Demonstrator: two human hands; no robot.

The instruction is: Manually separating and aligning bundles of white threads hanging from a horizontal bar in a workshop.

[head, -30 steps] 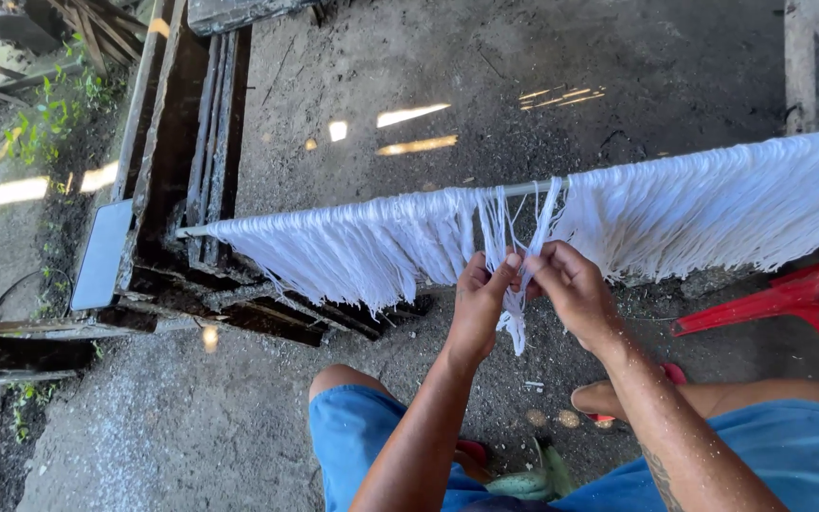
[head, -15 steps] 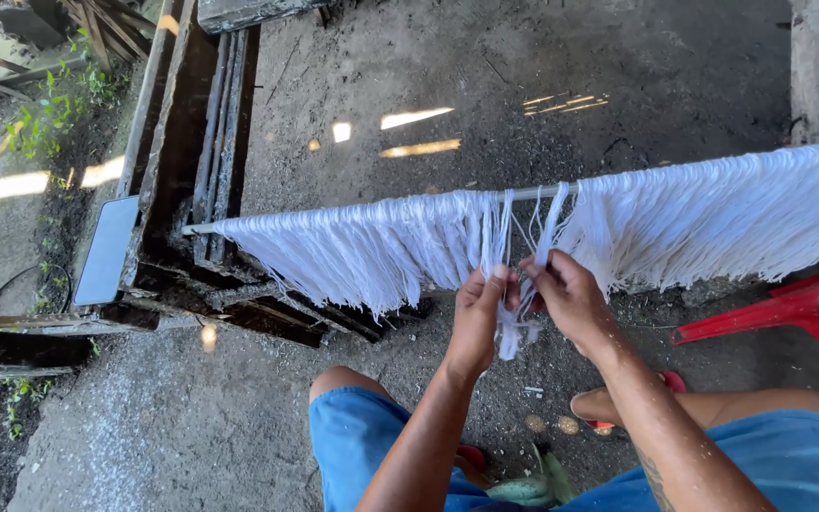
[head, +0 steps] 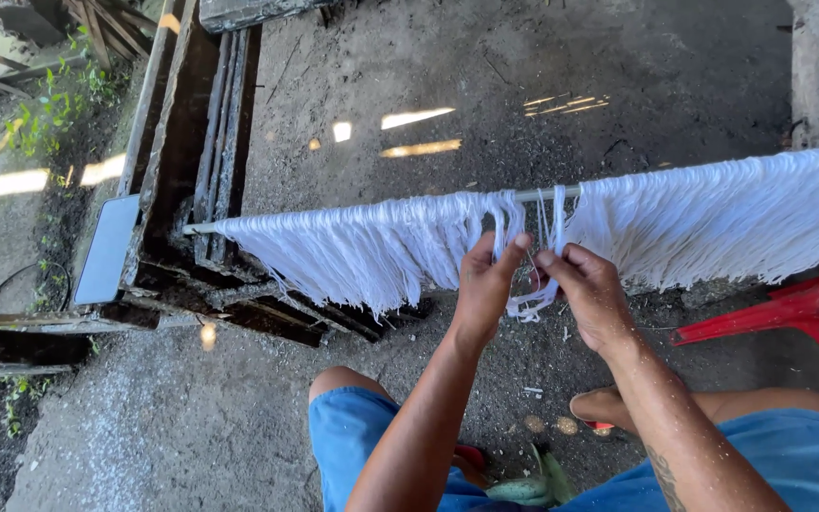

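A thin horizontal rod (head: 535, 193) carries many white strands (head: 362, 248) that hang down like a fringe. A small bunch of strands (head: 535, 301) hangs in the gap between the two dense sections. My left hand (head: 485, 284) pinches this bunch with thumb and forefinger, just under the rod. My right hand (head: 591, 292) grips the same bunch from the right, its fingertips touching the left ones. The bunch's lower ends loop up between both hands.
A dark wooden frame (head: 180, 161) with slats stands at the left, with a grey flat panel (head: 106, 248) leaning on it. A red plastic chair (head: 789, 313) sits at the right. The ground is rough concrete (head: 485, 66). My knees in blue shorts (head: 353, 436) fill the bottom.
Both hands have risen toward the rod. The loose tail of the bunch, which hung below the hands, is now gathered up into a short loop between them.
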